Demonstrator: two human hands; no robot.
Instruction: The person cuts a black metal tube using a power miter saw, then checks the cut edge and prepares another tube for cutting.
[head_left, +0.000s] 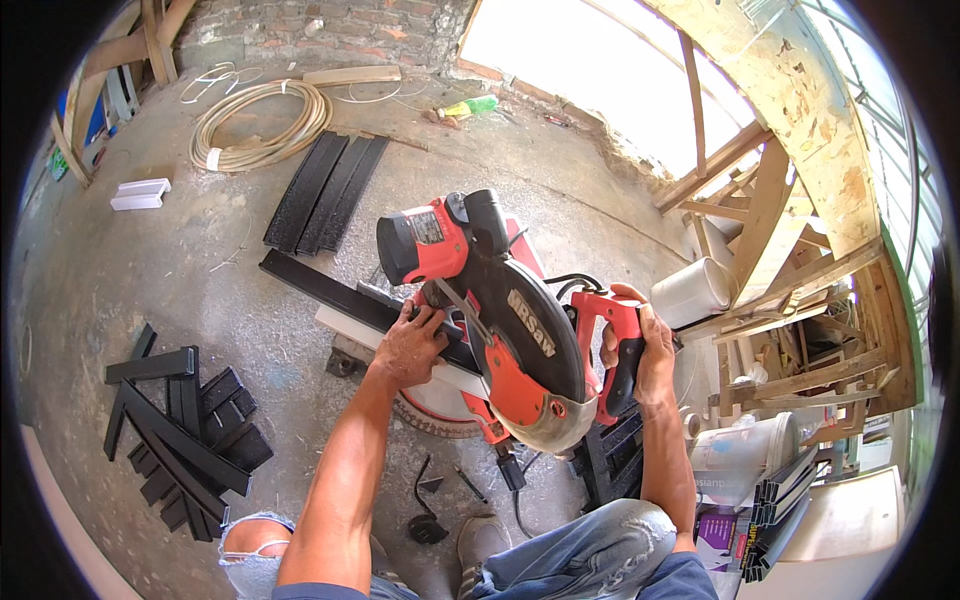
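Observation:
A red and black mitre saw [530, 335] stands on the floor between my knees and the far wall. My right hand [652, 355] is wrapped round its handle [622, 375]. On the saw's base lies a long black bar [325, 288], running out to the far left. My left hand [408, 350] presses the bar against the saw, with its fingers curled over it close to the blade housing. The saw head covers the bar's right end, and the blade's edge cannot be made out.
Cut black pieces [190, 430] are heaped at left; wide black strips [322, 195] lie beyond the saw. A coiled hose [300, 112] rests near the brick wall. By my feet is a tape measure [427, 529]. Right stand a white bucket [690, 293] and wooden framing [770, 215].

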